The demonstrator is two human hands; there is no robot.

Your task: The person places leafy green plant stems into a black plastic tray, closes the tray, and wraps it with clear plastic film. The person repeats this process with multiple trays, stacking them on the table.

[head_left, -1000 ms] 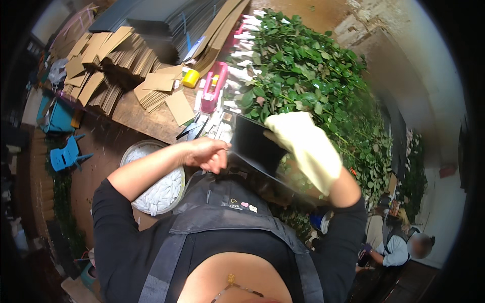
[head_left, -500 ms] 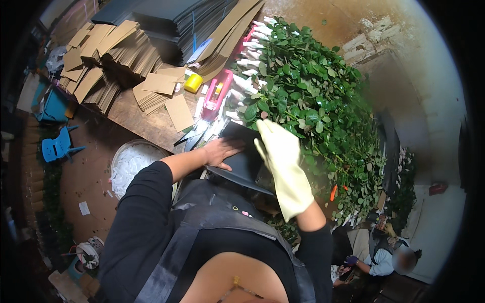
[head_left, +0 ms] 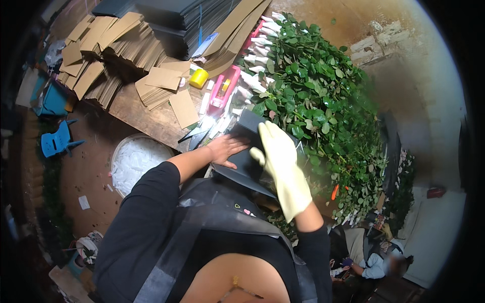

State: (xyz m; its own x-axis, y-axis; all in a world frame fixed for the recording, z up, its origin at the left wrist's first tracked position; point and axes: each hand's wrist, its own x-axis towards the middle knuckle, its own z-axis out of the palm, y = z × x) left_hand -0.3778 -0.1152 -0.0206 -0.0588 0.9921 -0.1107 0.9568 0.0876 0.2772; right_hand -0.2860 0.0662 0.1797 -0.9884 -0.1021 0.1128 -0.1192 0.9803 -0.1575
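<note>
A black sheet, card or plastic by its look (head_left: 242, 174), lies in front of my body, with a folded or raised flap at its far end. My left hand (head_left: 226, 150), bare, presses on its left part with the fingers stretched out flat. On the sheet's right side rests my right hand (head_left: 280, 154) in a pale yellow rubber glove, fingers straight and close together, thumb apart. Neither hand is wrapped round anything. Part of the sheet is hidden under the glove. Just left of the sheet are scissors (head_left: 198, 132) on the bench.
Leafy rose stems (head_left: 323, 96) with white-wrapped ends are heaped at right. A pink tape dispenser (head_left: 224, 88), yellow tape roll (head_left: 198, 78) and brown cards (head_left: 183, 108) sit on the bench (head_left: 129, 108). A bin of white scraps (head_left: 139, 164) stands left. Another person (head_left: 374, 265) works at lower right.
The sheet's far end now shows as a raised flap beyond my hands. My gloved thumb has moved lower and nearer the left hand. The whole view has shifted slightly.
</note>
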